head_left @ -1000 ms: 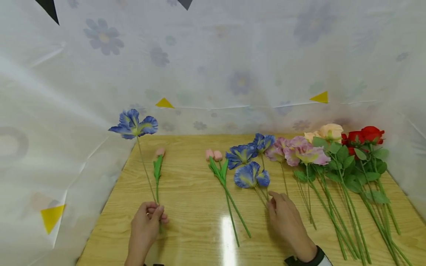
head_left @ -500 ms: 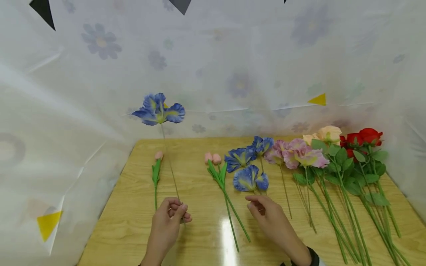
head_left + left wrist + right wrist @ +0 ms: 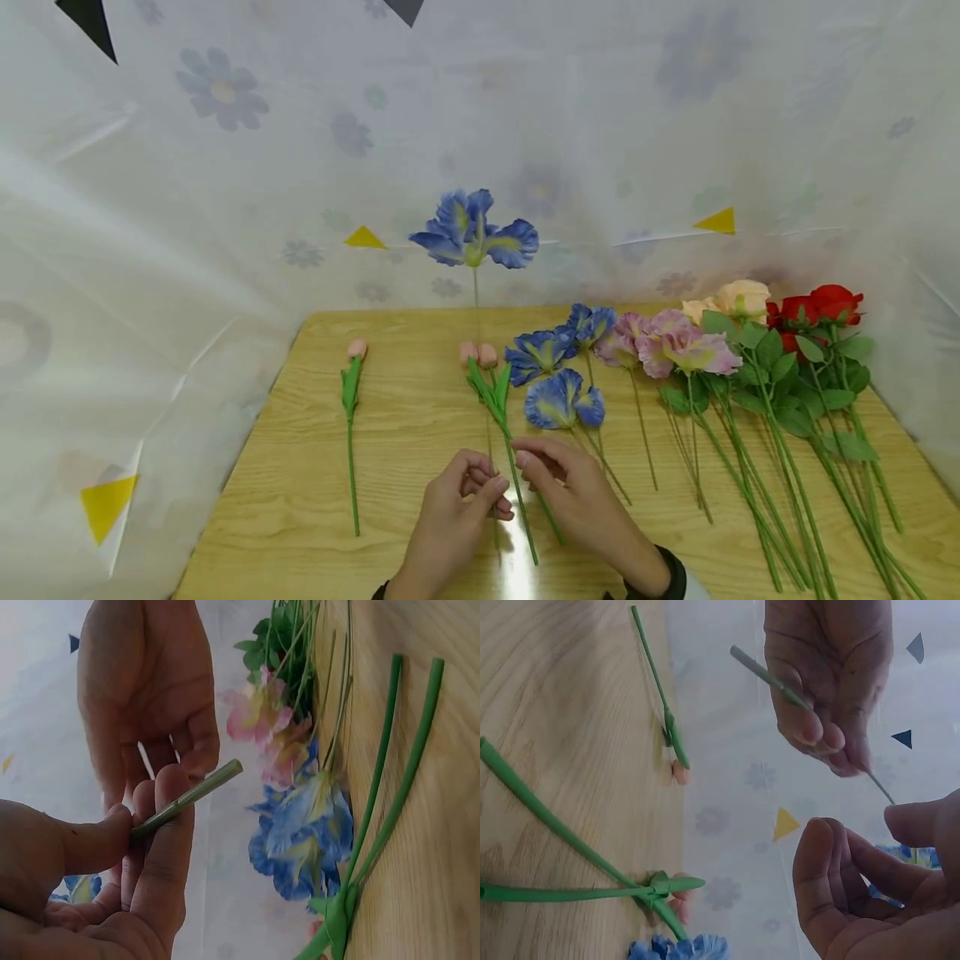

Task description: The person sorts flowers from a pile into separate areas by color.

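Upright above the table, a blue artificial iris (image 3: 474, 232) has its thin stem (image 3: 202, 789) pinched between the thumb and fingers of my left hand (image 3: 455, 518). My right hand (image 3: 581, 506) is close on the right, its fingers bent towards the stem. A gap shows between its thumb and fingers in the right wrist view, and it grips nothing there. Beneath both hands lie two crossed pink tulips (image 3: 497, 404) with green stems. To the left, a single pink tulip (image 3: 350, 392) lies by itself on the wooden table (image 3: 292, 467).
Several blue irises (image 3: 562, 400) lie right of the tulip pair. Farther right are mauve flowers (image 3: 686, 346), peach roses (image 3: 742, 302) and red roses (image 3: 834, 306) with long stems. A pale flowered sheet (image 3: 525, 108) rises behind the table.
My left hand has carried the blue iris rightward from beside the single tulip to above the tulip pair. My right hand has moved left, away from the lying irises, towards my left hand.
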### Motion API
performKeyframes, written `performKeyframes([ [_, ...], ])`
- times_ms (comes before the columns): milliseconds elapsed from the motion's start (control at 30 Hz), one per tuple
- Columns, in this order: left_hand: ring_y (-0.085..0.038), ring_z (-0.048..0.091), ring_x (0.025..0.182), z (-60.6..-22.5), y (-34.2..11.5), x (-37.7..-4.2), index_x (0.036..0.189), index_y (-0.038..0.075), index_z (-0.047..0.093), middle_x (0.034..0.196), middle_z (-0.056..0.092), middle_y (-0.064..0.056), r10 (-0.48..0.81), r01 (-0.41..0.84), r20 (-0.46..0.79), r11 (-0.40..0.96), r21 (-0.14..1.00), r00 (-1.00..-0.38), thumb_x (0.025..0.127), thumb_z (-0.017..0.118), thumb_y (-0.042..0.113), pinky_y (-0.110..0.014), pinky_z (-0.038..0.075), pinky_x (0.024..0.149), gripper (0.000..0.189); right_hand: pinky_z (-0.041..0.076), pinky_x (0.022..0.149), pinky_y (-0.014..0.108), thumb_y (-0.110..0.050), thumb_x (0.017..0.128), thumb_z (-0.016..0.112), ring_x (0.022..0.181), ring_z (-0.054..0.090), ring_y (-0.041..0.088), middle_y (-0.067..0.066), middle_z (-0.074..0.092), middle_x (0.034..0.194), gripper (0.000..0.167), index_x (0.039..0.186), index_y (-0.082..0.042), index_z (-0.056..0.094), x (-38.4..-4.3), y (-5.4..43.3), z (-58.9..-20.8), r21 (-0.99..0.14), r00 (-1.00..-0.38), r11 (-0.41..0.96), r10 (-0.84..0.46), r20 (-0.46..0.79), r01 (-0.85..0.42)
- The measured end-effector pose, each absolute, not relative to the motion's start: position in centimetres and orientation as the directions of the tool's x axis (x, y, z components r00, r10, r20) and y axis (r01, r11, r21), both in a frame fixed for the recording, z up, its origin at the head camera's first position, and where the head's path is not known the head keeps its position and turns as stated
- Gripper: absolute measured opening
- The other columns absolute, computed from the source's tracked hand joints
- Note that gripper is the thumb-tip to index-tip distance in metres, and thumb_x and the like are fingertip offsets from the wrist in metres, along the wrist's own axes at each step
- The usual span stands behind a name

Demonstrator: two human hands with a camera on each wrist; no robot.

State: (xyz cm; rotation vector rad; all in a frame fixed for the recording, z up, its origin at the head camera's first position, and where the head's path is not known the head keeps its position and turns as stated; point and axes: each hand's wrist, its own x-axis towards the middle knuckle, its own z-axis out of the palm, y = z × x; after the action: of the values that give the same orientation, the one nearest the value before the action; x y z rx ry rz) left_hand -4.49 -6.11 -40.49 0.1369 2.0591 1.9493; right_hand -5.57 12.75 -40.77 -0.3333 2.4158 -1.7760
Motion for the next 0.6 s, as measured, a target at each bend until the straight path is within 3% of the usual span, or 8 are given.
performKeyframes([
  [233,-0.014,0.069,0.077,-40.5,-3.8,-3.7,0.106,0.001,0.057,0.092,0.064,-0.014,0.330,-0.098,-0.112,0.059,0.993,-0.937,0.097,0.063,0.014,-0.034,0.061,0.071,0.016,0.056,0.074,0.027,-0.032,0.103,0.053,0.091,0.065,0.011,-0.002,0.068,0.108,0.023,0.116,-0.025,0.071,-5.5,11.9,-40.5,-0.958,-0.967,0.238,-0.235,0.102,-0.159],
  [433,-0.010,0.068,0.076,-40.6,-3.0,-3.3,0.106,0.004,0.064,0.088,0.069,-0.008,0.361,-0.008,-0.044,0.101,0.995,-0.931,0.100,0.059,0.013,-0.028,0.060,0.069,0.012,0.053,0.070,0.027,-0.030,0.104,0.052,0.085,0.062,0.011,-0.003,0.067,0.106,0.020,0.109,-0.028,0.072,-5.2,12.0,-40.6,-0.966,-0.976,0.215,-0.191,0.103,-0.144],
  [600,-0.008,0.070,0.077,-40.8,-2.6,-3.0,0.110,0.000,0.065,0.090,0.072,-0.011,0.401,0.049,0.005,0.099,0.994,-0.916,0.100,0.058,0.012,-0.031,0.061,0.069,0.018,0.053,0.063,0.027,-0.028,0.105,0.050,0.077,0.063,0.012,0.004,0.067,0.108,0.022,0.102,-0.016,0.069,-5.1,12.3,-40.6,-0.980,-0.982,0.168,-0.177,0.073,-0.103],
])
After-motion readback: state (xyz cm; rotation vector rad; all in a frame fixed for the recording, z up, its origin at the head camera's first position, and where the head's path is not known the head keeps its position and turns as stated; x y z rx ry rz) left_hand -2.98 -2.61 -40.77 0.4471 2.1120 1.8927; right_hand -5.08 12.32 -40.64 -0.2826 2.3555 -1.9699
